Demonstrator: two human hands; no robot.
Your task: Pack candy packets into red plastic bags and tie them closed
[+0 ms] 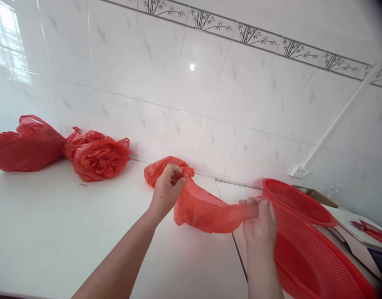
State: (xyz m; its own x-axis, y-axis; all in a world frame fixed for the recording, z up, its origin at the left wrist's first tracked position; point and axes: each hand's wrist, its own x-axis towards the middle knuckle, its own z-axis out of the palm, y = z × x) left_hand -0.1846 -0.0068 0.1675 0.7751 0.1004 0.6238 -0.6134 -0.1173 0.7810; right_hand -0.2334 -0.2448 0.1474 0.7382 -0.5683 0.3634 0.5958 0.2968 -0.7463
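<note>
A white tabletop [85, 232], divided by a dark seam [239, 254], is occupied along its back by a red plastic bag [29, 149] at far left, a crumpled red bundle [100, 160] touching it, and a smaller red bag [151, 174]; a red basket [326, 253] is set at right.

- A person's left hand [169, 182] and right hand [260, 220] hold a red plastic bag [206, 209] stretched between them over a white table [69, 232].
- Two bulging red bundles [100, 160] sit at left, near a tiled wall [116, 74].
- A red basket [331, 259] stands at right.
</note>
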